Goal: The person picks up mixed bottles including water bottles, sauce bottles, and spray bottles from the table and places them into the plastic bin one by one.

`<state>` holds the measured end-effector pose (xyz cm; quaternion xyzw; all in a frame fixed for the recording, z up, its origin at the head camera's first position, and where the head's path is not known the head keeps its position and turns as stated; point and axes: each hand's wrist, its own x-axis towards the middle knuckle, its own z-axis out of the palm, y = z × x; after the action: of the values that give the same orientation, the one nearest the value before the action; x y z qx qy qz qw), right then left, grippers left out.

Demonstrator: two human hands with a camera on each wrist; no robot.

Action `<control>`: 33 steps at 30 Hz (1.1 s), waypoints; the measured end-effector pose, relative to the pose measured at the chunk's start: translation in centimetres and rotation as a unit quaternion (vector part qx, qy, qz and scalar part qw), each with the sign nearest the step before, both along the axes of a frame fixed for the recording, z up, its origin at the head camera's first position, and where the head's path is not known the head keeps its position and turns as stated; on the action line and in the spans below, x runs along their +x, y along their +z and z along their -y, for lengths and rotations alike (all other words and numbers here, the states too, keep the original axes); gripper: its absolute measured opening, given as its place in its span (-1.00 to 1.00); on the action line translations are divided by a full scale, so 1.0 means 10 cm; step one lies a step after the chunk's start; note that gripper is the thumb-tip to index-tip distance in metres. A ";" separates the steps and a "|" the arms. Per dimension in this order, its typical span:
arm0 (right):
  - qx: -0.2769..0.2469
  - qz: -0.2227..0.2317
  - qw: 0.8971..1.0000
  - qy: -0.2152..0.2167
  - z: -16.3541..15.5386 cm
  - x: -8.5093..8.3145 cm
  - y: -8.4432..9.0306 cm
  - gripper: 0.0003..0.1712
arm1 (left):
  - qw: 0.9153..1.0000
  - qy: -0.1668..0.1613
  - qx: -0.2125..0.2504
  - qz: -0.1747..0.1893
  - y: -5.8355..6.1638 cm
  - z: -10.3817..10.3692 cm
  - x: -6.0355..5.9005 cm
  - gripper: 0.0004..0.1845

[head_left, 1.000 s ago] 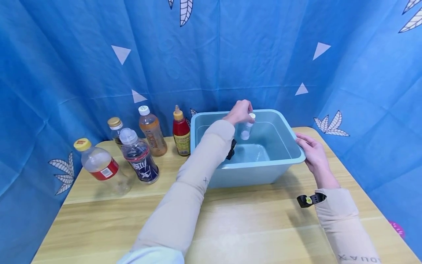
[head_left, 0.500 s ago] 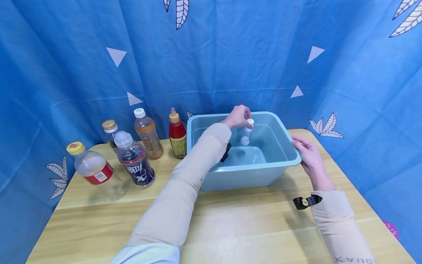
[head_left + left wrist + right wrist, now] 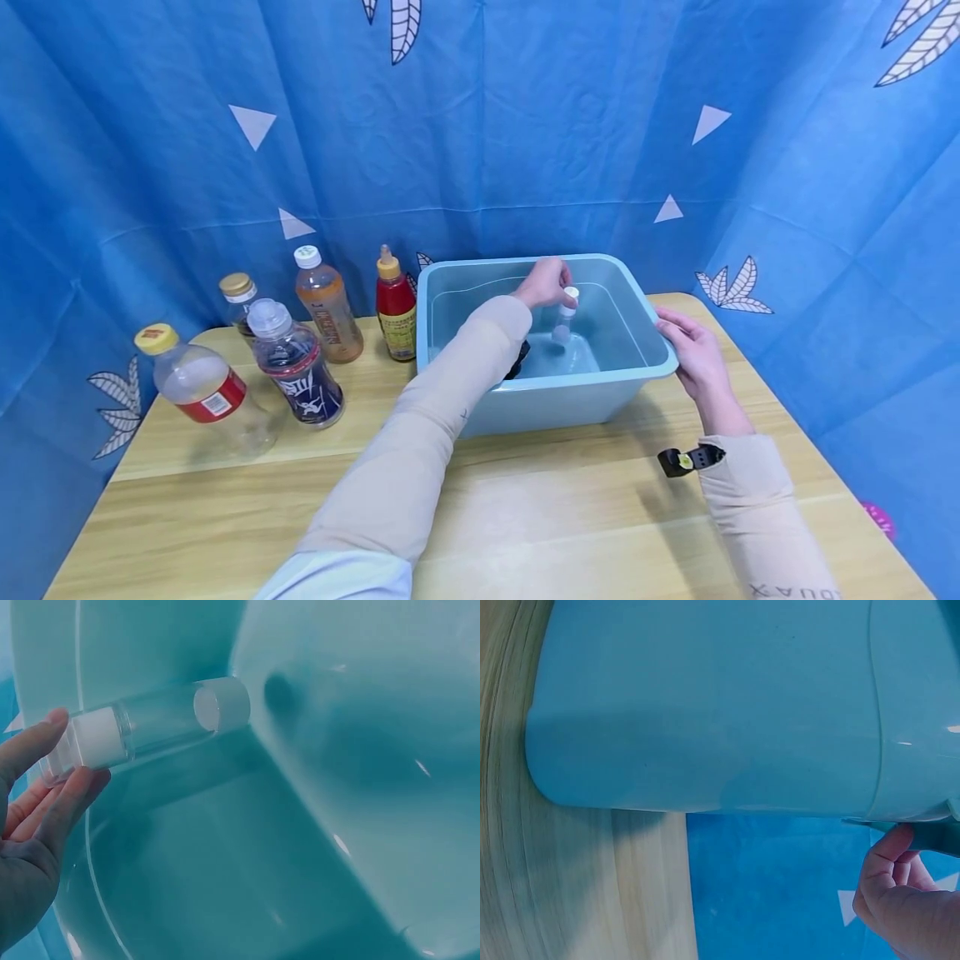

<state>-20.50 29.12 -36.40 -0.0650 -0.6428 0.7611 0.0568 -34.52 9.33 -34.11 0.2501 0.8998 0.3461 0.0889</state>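
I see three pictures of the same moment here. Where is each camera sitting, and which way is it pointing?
Head: worn on the person's head, looking forward and down over the table, five bottles and the blue bin; both sleeved arms show.
Left wrist: on the left wrist, looking into the bin; the left hand holds a small clear bottle.
Right wrist: on the right wrist, looking at the bin's outer wall; the right hand grips its rim.
Shared: head and left wrist both show the small bottle inside the bin.
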 end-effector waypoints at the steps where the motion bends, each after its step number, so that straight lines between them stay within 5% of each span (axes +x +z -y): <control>1: -0.002 -0.002 1.000 0.001 0.00 0.00 0.00 -0.76 | 1.000 0.003 -0.003 -0.001 -0.02 -0.01 0.00 -0.73; 33: 0.006 0.011 1.000 -0.006 -0.01 -0.01 -0.02 -0.76 | 0.998 0.033 -0.033 0.047 -0.19 -0.07 -0.01 -0.72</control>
<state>-20.57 29.20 -36.63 -0.0769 -0.6474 0.7563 0.0549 -34.62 10.01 -35.98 0.2008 0.9134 0.3303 0.1277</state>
